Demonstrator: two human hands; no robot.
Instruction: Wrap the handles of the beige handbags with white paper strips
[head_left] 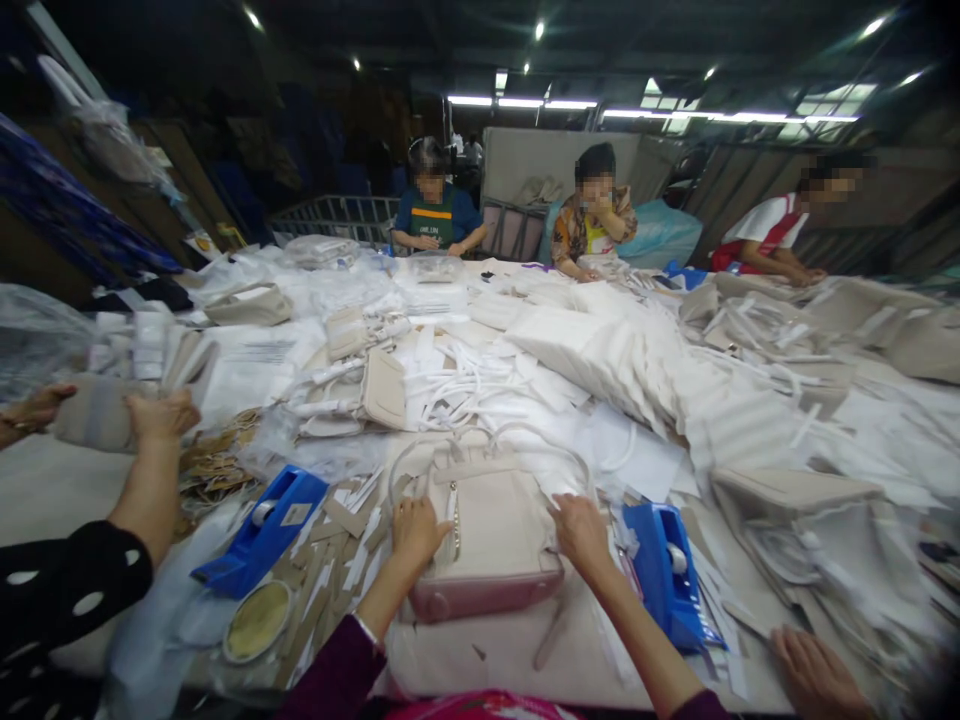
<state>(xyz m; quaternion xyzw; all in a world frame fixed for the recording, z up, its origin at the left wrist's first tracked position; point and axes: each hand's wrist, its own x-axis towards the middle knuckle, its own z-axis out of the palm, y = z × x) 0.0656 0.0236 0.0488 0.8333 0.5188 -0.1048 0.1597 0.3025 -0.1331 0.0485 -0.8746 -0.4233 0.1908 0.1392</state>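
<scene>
So, handbag (pixel 499 520) — handles (pixel 540 428) pointing away, long axis of base (pixel 487 597) crosswise.

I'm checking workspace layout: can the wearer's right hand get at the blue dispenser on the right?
Probably yes: the dispenser lies just beyond the right hand, which is at the bag, and nothing tall shows between them.

A cream bag (pixel 499 515) is laid on the table (pixel 30 510), its dusky-pink base (pixel 487 593) turned toward the near edge. The upper face is lightly creased, and a gold-toothed zip (pixel 455 515) is set lengthwise near its left side; whether it is fastened cannot be told. At the far end, two thin handles (pixel 579 458) are spread in loops, one toward each side.
</scene>
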